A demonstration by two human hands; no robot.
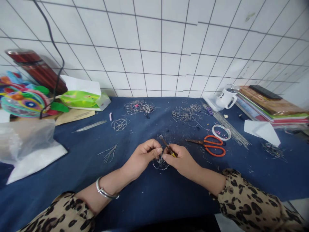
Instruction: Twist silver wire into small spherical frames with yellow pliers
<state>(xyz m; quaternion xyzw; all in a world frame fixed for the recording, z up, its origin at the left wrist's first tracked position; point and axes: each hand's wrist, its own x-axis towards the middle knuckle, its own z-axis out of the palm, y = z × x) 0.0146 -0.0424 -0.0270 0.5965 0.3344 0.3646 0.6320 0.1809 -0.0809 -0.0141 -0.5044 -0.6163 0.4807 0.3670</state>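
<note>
My left hand [144, 156] and my right hand [181, 160] meet over the middle of the blue cloth [149, 193]. Both are closed in a pinch on a small round wire frame [160, 162] that hangs between them. My right hand also grips small pliers [167, 146] with a yellow handle, their tip pointing up and away. A silver bangle [105, 191] sits on my left wrist. Both sleeves are leopard print.
Orange scissors [212, 145] lie right of my hands, beside a tape roll [221, 131] and a long bundle of straight wires [229, 129]. Tangled wire pieces [139, 107], a finished wire ball [120, 124], a white mug [227, 97], stacked books [270, 108] and a plastic bag [26, 138] surround them.
</note>
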